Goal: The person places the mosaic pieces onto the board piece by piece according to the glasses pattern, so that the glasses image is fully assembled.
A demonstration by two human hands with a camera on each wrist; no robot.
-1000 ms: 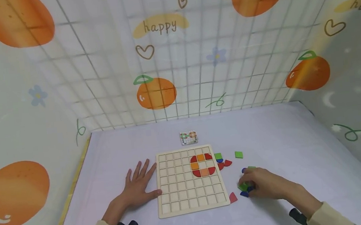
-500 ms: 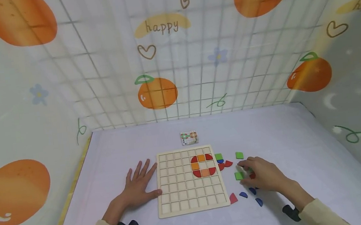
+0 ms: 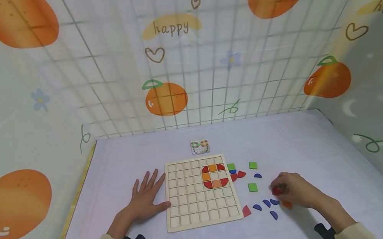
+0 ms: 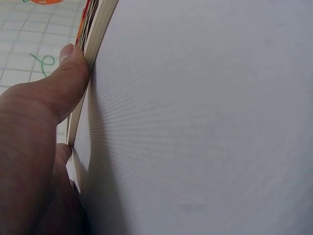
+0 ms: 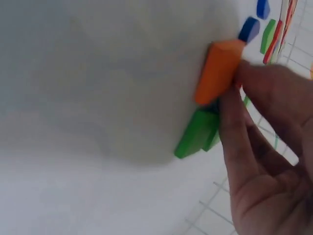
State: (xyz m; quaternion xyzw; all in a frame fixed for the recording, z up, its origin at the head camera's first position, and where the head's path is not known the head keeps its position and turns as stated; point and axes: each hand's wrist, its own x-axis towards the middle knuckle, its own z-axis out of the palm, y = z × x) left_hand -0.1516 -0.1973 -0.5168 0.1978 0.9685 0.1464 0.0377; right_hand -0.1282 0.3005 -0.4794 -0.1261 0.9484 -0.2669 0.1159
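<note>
"Spreading its fingers in the lower left of the head view, the left hand point(image 3: 145, 201) is lying on the table point(image 3: 128, 150), its thumb and a fingertip touching the left edge of the wooden board point(image 3: 184, 210)."

"Is it holding anything?"

"No, it is only resting there, fully spread. The right hand point(image 3: 296, 189), toward the lower right, is curling its fingers and pinching a red piece point(image 3: 277, 191) between thumb and finger."

"What is showing beside it in the right wrist view?"

"An orange piece point(image 5: 218, 73) and green pieces point(image 5: 192, 133) are showing against its fingers. I can't tell whether the hand is gripping those as well."

"How is the board looking?"

"It is sitting below the middle of the frame, pale, with a grid of square cells. In its upper right part, red rounded corners point(image 3: 207, 185) and orange squares point(image 3: 206, 177), one of them paler, are forming a C with its gap facing right."

"And the loose pieces?"

"Blue half-discs point(image 3: 274, 215) and green squares point(image 3: 252, 187) are lying right of the board, and a small patterned card point(image 3: 200, 146) is lying just above it."
</note>
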